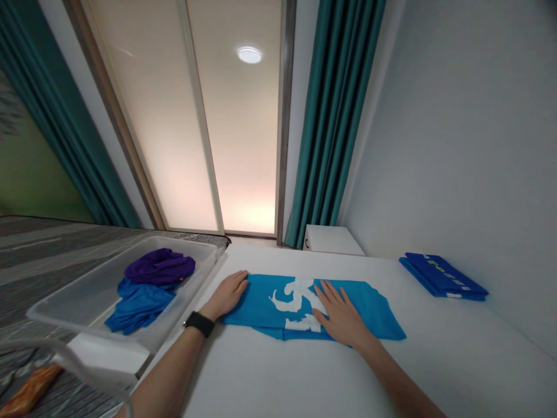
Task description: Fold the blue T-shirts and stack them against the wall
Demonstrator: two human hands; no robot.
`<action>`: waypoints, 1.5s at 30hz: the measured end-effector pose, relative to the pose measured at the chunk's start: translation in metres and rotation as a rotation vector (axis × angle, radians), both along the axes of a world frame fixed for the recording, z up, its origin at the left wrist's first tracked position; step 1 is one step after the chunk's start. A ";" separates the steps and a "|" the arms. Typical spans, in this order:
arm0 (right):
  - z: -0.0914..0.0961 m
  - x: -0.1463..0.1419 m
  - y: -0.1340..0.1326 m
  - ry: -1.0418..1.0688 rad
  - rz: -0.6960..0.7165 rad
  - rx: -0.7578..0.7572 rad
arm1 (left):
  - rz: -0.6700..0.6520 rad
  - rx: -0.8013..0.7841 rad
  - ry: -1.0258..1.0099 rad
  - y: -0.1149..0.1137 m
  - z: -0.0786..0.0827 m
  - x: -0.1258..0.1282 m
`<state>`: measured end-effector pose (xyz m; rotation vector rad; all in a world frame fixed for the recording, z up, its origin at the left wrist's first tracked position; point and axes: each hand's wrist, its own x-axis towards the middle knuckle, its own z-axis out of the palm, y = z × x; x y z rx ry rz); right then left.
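A blue T-shirt (pixel 261 299) with a white print lies folded lengthwise into a long strip on the white table. My left hand (pixel 227 295), with a black watch on the wrist, rests at the strip's left end, its fingers stretched out along the edge. Flat on the white print, fingers spread, lies my right hand (pixel 339 313). Neither hand grips the cloth. A bit of the lower layer sticks out below the strip's near edge.
Folded dark-blue clothes (pixel 444 276) are stacked at the table's right, by the wall. To the left stands a translucent plastic bin (pixel 82 296) holding a crumpled purple garment (pixel 160 266) and a blue garment (pixel 141 305). A white cabinet (pixel 333 240) stands beyond the table (pixel 270 377).
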<state>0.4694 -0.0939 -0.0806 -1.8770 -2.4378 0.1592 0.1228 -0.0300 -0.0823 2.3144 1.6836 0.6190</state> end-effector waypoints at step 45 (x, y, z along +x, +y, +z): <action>0.011 0.015 -0.005 0.037 0.013 -0.062 | 0.052 0.209 0.018 -0.014 0.028 0.016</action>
